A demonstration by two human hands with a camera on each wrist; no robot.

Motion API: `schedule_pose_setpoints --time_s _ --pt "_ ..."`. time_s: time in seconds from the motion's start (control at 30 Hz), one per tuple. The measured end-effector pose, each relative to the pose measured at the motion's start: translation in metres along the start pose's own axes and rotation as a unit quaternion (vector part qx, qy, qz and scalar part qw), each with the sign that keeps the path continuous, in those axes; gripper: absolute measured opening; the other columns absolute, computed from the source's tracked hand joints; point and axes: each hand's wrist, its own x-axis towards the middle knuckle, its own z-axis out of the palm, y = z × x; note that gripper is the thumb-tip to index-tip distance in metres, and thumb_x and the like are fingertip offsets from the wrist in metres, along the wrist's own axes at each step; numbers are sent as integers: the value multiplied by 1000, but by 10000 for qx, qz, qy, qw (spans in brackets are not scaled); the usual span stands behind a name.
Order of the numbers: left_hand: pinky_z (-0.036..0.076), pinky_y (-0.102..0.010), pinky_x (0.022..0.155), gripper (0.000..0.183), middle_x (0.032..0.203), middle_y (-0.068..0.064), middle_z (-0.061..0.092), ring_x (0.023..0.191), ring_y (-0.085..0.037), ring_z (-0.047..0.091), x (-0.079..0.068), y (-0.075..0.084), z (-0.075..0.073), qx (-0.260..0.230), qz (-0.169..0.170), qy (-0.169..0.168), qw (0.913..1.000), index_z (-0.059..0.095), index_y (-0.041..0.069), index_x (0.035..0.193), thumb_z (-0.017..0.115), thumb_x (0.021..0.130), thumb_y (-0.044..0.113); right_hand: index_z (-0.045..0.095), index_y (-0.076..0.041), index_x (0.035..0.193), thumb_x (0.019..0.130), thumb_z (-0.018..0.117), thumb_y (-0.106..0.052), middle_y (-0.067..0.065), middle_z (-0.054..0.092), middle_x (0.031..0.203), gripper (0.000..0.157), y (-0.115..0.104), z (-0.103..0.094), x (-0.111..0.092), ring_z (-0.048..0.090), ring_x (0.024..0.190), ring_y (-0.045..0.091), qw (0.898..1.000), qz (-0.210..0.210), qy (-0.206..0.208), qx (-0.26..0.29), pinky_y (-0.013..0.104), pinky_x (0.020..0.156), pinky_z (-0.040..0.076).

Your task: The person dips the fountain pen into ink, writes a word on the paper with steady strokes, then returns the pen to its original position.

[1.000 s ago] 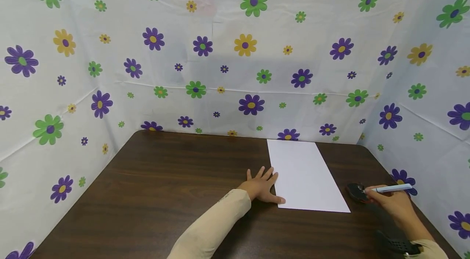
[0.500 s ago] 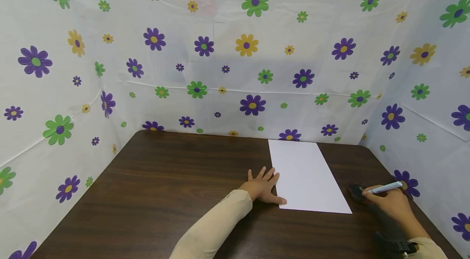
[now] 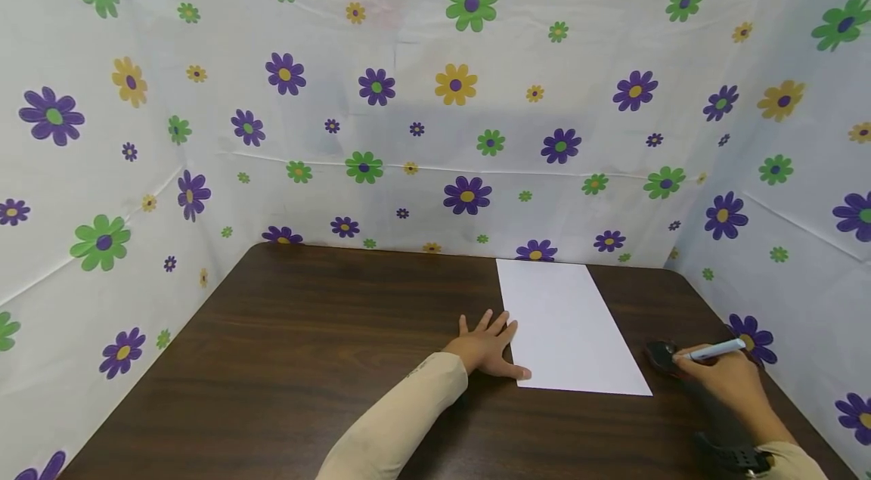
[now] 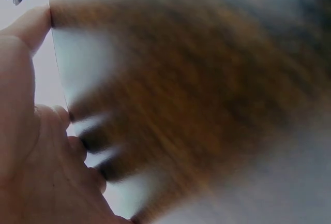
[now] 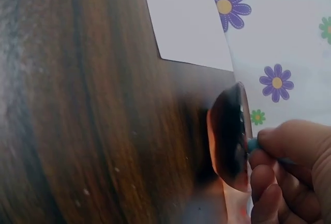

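A white sheet of paper (image 3: 568,329) lies flat on the brown table. My left hand (image 3: 485,348) rests with fingers spread at its left edge, the thumb on the near left corner. Out to the right, my right hand (image 3: 731,382) pinches a slim white pen-like stick (image 3: 723,348), tilted up to the right. The stick's lower end is at a dark, glossy oval thing (image 3: 658,356), whose kind I cannot make out. The right wrist view shows this dark oval (image 5: 227,136) with an orange-red edge, close to the fingers. The fingers hide the stick's tip there.
The brown wooden table (image 3: 327,329) extends left of the paper. A white cloth with printed flowers (image 3: 408,49) hangs behind it and along both sides. A dark band with a watch-like piece (image 3: 738,457) sits at the right wrist.
Since one second ago, my right hand has shifted slightly left and the stick leans a little steeper. My left hand and the paper have stayed in place.
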Motion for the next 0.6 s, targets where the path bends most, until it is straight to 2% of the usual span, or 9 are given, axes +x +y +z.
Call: schedule_pose_setpoints --time_s 0.13,0.3,0.6 --pt "-1 -62 113 92 161 8 6 149 -21 1 -1 1 0 -23 14 15 10000 16 29 155 55 82 70 74 1 90 84 71 -39 37 63 99 40 1 4 0 54 96 61 9998 71 177 29 64 73 45" --pt "-2 -62 113 93 162 7 6 149 -21 1 0 1 1 -27 52 -27 10000 16 28 155 55 82 70 75 -1 86 84 71 -33 31 67 91 32 5 6 -3 56 92 60 9993 -38 378 -73 63 70 46" --pt "-4 -61 113 93 161 11 2 148 -18 -2 10 -6 7 -17 16 -54 10000 12 34 155 53 81 73 77 -2 87 85 71 -35 20 72 82 33 2 11 -7 59 94 55 9988 -124 477 62 62 73 44"
